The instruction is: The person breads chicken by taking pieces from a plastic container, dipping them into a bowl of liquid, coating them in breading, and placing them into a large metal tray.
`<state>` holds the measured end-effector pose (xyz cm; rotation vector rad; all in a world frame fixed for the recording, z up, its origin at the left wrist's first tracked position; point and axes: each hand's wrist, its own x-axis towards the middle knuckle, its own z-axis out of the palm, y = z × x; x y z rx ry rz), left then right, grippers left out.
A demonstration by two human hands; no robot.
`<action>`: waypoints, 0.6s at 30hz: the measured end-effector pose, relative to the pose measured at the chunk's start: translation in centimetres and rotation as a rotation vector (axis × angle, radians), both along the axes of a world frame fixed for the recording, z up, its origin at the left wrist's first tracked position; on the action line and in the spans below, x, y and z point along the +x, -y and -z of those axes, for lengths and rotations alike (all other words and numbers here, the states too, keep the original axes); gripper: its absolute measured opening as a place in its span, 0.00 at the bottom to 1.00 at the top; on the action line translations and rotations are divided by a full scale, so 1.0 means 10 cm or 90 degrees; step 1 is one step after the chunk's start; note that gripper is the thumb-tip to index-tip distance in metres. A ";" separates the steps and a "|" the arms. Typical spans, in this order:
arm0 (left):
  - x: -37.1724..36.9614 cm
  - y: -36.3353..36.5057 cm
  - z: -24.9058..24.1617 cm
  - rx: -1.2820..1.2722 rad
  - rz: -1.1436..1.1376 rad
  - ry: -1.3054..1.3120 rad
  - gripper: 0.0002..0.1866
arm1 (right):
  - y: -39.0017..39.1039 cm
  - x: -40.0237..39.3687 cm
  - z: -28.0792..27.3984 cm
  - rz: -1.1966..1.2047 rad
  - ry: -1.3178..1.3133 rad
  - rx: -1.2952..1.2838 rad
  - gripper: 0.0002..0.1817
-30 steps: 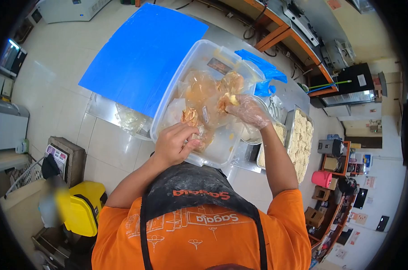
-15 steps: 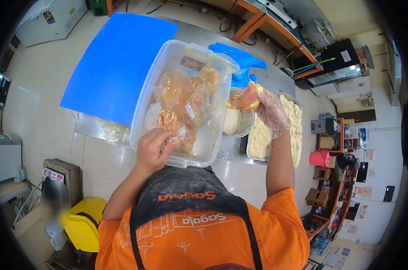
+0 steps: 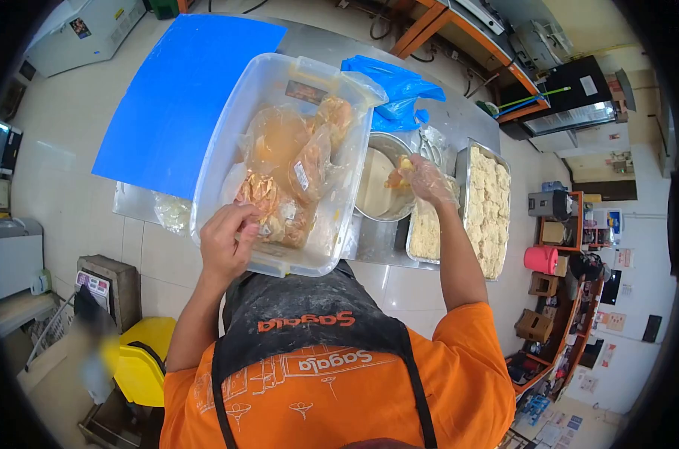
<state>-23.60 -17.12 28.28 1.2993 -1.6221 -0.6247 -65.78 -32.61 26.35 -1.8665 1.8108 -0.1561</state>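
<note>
My right hand, in a clear plastic glove, grips a raw chicken piece at the inner right side of a round metal pot. Pale liquid batter lies in the pot. My bare left hand is closed at the lower left of a clear plastic bin, its fingers on the edge of a plastic bag with marinated chicken in it. Other filled bags lie in the bin.
Right of the pot stand a tray of crumbly flour and a tray of coated pieces. A blue plastic bag lies behind the pot. A blue board covers the left of the metal table.
My right hand has lowered the chicken piece from above the pot's rim into the pot. The view has shifted slightly, and my left hand stays at the bag in the bin.
</note>
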 end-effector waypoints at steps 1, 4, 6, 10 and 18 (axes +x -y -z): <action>-0.01 0.00 0.00 0.007 -0.011 0.006 0.09 | 0.08 0.00 0.06 -0.025 -0.018 0.013 0.16; -0.08 0.00 -0.02 0.004 -0.060 0.019 0.10 | 0.26 -0.07 0.42 -0.128 -0.061 -0.007 0.16; -0.12 0.01 -0.04 0.019 -0.083 0.022 0.10 | 0.28 -0.11 0.68 -0.241 -0.071 -0.098 0.15; -0.15 0.01 0.00 0.017 -0.131 0.040 0.11 | 0.35 -0.07 1.00 -0.277 -0.035 -0.005 0.14; -0.19 0.01 -0.02 0.044 -0.161 0.050 0.10 | 0.26 0.23 1.11 -0.472 -0.235 0.074 0.14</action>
